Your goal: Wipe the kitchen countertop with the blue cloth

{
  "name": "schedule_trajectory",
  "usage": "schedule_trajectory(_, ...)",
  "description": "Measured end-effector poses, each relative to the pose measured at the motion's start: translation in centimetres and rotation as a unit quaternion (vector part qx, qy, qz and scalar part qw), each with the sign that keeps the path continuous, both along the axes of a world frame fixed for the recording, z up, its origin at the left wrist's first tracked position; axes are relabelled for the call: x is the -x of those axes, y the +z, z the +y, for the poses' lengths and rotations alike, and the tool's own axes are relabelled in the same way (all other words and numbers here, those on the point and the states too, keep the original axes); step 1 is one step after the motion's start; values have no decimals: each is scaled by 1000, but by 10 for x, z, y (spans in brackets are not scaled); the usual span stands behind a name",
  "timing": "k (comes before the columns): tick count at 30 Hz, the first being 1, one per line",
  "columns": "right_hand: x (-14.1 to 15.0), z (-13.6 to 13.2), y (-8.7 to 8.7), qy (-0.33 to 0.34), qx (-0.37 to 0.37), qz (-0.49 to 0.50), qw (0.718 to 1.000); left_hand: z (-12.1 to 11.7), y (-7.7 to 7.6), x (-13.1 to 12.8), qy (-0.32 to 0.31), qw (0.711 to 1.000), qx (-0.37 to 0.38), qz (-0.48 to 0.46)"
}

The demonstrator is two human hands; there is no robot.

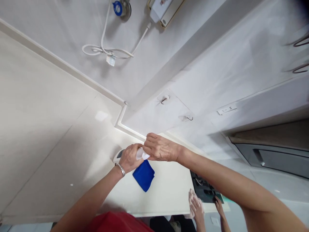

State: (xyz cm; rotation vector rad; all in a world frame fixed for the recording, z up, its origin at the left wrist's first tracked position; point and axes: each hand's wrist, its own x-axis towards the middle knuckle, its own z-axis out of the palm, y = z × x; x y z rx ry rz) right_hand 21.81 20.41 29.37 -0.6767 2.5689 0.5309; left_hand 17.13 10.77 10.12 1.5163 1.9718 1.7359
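Note:
My left hand, with a bracelet at the wrist, is wrapped round what looks like a white bottle with a dark patch on its side. Its whitish, partly see-through end shows between my two hands. Against that end my right hand is closed, knuckles up; its fingertips are hidden. A folded blue cloth lies on the pale countertop, just below the hands.
A co-worker's hand presses a pale pink cloth at the counter edge. Their other hand touches the black stove. Wall hooks, a socket and a looped white cable are on the wall.

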Motion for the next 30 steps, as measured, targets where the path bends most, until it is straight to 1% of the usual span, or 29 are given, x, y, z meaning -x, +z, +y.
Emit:
schedule_trajectory(3, 13, 2, -6, 30, -11, -72, 997, 2, 1, 1, -38, 999, 16, 6)
schedule_trajectory(5, 18, 3, -9, 44, -7, -98, 994, 3, 2, 1, -56, 998, 13, 10)
schedule_trajectory(9, 19, 9, -14, 56, 19, -109, 992, 4, 2, 1, -60, 998, -4, 11)
schedule_trajectory(12, 14, 13, -18, 42, 47, -89, 994, 5, 0, 0, -69, 997, -13, 14)
schedule_trajectory(16, 7, 15, -24, 1, 60, -69, 996, 5, -2, -1, -62, 998, -25, 11)
schedule_trajectory(22, -3, 12, -28, -90, 39, -51, 994, 4, -2, -1, -60, 998, -32, 5)
schedule_trajectory(26, -8, 7, -29, -169, 34, -32, 984, 4, -1, 0, -50, 998, -24, 3)
schedule_trajectory(30, -14, 4, -31, -229, 55, -8, 972, 4, 0, 0, -34, 999, -18, 9)
